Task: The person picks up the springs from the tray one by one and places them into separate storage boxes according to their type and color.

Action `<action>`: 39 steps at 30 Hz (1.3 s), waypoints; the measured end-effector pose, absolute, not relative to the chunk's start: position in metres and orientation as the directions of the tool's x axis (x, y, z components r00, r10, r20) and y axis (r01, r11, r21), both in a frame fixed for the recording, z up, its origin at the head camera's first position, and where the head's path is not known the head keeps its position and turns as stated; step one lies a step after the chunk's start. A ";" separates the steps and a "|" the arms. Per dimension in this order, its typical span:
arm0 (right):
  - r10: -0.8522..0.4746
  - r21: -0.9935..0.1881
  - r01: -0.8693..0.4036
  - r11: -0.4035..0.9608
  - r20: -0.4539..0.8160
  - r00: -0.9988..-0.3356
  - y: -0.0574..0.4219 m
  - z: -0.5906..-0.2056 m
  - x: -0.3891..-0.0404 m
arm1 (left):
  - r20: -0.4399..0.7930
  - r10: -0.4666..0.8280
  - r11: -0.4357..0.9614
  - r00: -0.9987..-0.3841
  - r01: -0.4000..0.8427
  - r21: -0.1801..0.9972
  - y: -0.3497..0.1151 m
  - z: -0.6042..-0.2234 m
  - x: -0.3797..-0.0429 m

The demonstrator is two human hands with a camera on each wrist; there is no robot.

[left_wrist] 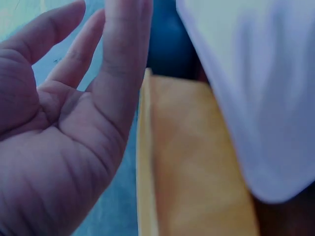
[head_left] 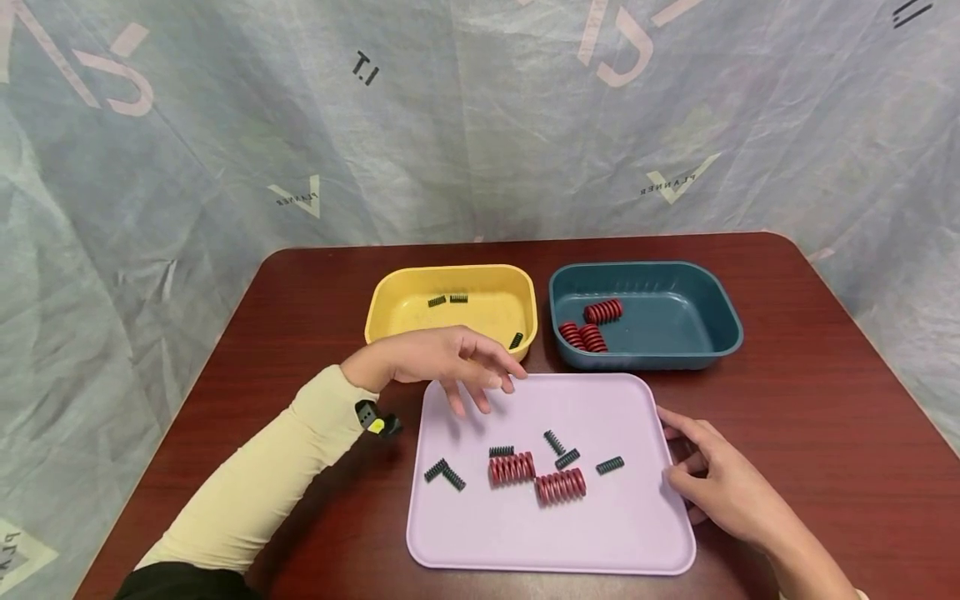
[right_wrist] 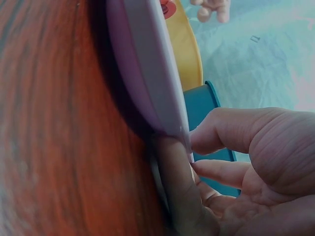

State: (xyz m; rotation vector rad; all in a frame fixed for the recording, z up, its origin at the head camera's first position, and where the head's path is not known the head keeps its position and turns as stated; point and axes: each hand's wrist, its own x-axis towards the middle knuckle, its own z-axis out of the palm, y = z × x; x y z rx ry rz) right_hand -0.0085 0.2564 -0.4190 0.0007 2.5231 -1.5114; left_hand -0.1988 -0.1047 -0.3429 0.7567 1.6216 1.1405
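Observation:
My left hand hovers with loosely spread fingers over the back left of a lilac tray, just in front of the yellow bin; nothing is held in it. My right hand pinches the tray's right edge. In the right wrist view its thumb lies at the rim while a finger reaches under. Two thick red springs, one at left and one nearer me, lie mid-tray. Several small dark springs, such as the one at right, lie around them.
The yellow bin holds three small dark springs, one in its near right corner. Beside it a teal bin contains three red springs, one farther back. Both bins stand behind the tray on a reddish-brown table, before a printed sheet.

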 end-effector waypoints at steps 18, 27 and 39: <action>-0.106 -0.866 0.111 0.488 -0.184 -0.977 0.255 -0.419 -0.011 | -0.460 0.868 0.430 -0.188 -0.179 0.885 -0.102 -0.388 -0.177; -0.095 -0.866 0.106 0.489 -0.173 -0.980 0.257 -0.420 -0.006 | -0.448 0.888 0.430 -0.099 -0.163 0.888 -0.098 -0.400 -0.176; -0.096 -0.870 0.099 0.484 -0.165 -0.982 0.256 -0.420 -0.007 | -0.429 0.899 0.415 -0.089 -0.142 0.899 -0.098 -0.403 -0.177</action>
